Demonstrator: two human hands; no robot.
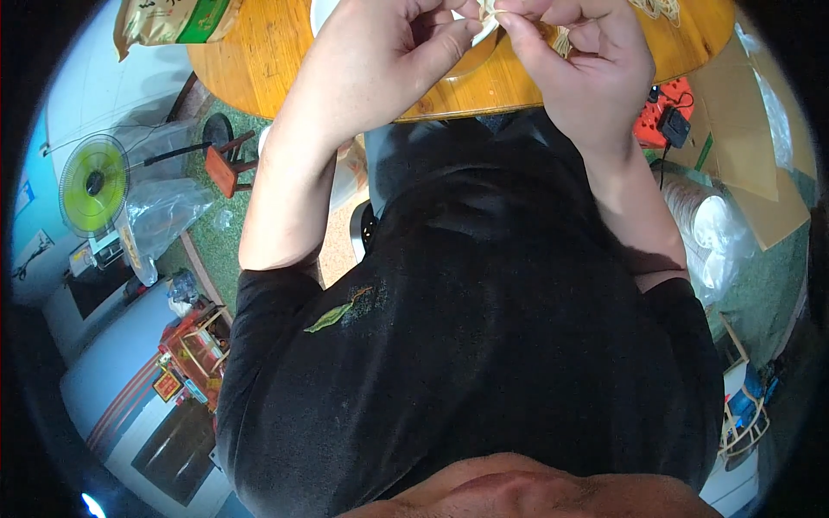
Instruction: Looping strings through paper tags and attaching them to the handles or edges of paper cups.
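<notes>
Close together over the far table edge, my left hand [406,53] and my right hand [596,73] pinch a small pale cream strip [489,15] between thumbs and fingertips. Its upper part runs out of the picture, and its exact kind cannot be told. Beneath my hands a white dish [322,12] shows in part on the wooden table [259,60]. Pale thin strands [562,41] hang or lie beside my right fingers. More cream strands [661,10] lie on the table to the right.
A gold and green package [177,22] lies at the table's left edge. A green fan [95,186] and a small red stool [222,171] stand to the left. On the right are a red power strip [665,112], a cardboard sheet [734,129] and plastic-wrapped stacked goods [710,224].
</notes>
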